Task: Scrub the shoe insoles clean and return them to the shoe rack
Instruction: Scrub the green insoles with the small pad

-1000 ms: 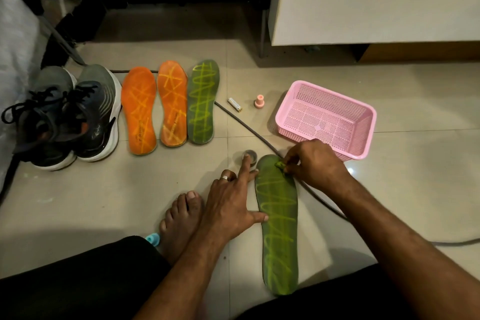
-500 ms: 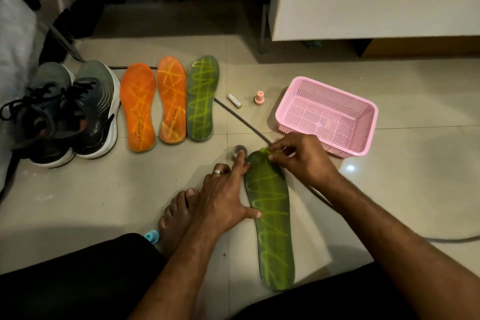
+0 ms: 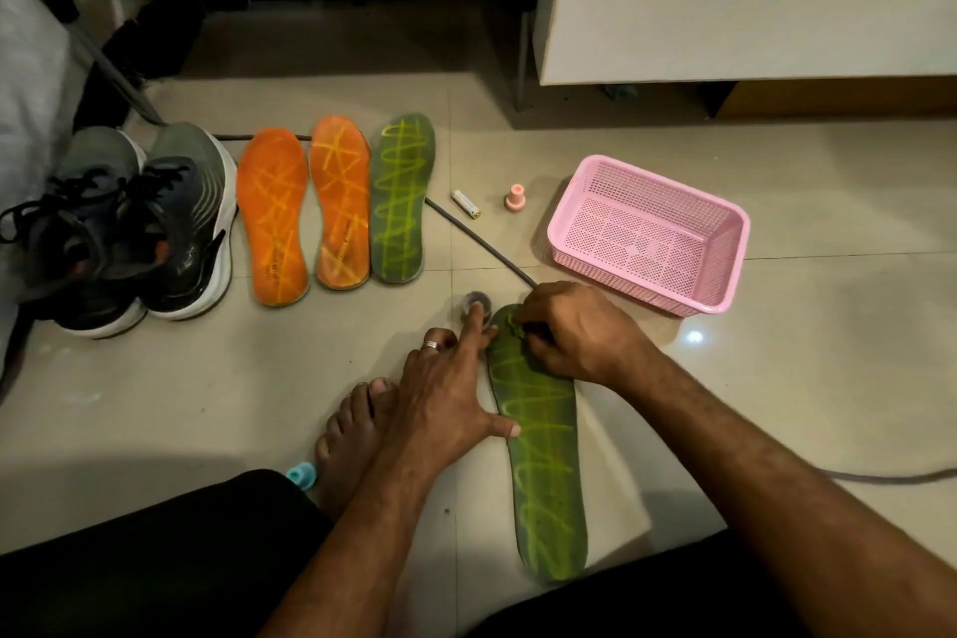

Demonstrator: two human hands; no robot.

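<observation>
right hand (image 3: 575,332) curled, rubbing toe of green insole (image 3: 544,456), scrubber perhaps hidden | left hand (image 3: 445,394) flat, fingers spread, steadying its edge | press firm, short strokes

Beside the pink basket (image 3: 647,233), the right hand (image 3: 580,332) hides whatever its curled fingers press on the toe of the green insole (image 3: 544,456); the insole's heel vanishes behind a dark trouser leg; the grey cable (image 3: 481,244) disappears under that hand and runs off the right edge
</observation>
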